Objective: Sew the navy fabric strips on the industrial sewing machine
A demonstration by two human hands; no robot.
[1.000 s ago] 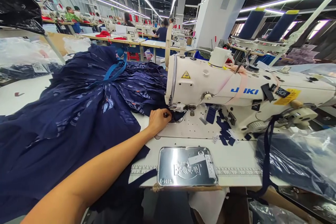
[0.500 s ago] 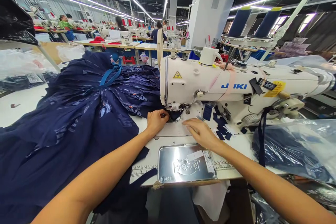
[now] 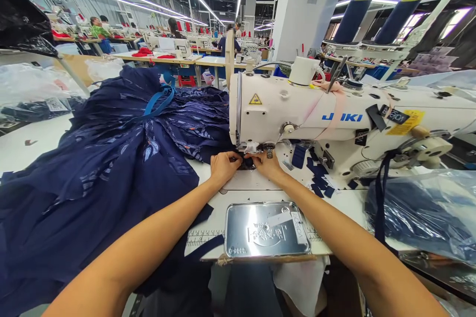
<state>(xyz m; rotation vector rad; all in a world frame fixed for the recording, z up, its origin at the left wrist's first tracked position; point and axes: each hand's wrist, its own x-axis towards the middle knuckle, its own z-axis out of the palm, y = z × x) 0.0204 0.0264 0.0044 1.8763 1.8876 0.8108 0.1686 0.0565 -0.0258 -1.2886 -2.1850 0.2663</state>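
Note:
A white sewing machine (image 3: 297, 109) stands at the centre right. Just left of its needle area, my left hand (image 3: 224, 166) pinches the edge of dark navy fabric (image 3: 107, 178). My right hand (image 3: 268, 163) is on the other side of the needle area, its fingers drawn together at the dark fabric under the machine head; the fingertips are partly hidden. The fabric lies in a big gathered heap on the left, with a blue strap (image 3: 160, 101) around it. Small navy pieces (image 3: 319, 174) lie on the machine bed to the right of my right hand.
A shiny metal tin lid (image 3: 267, 230) lies near the table's front edge. Plastic-wrapped dark goods (image 3: 420, 213) are on the right, plastic bags (image 3: 33, 89) on the left. Two navy thread cones (image 3: 351, 20) stand behind the machine. People sit at machines farther back.
My right hand has moved left and up to the fabric near the needle, and its fingers have closed. My left hand remains at the fabric. The view has shifted slightly.

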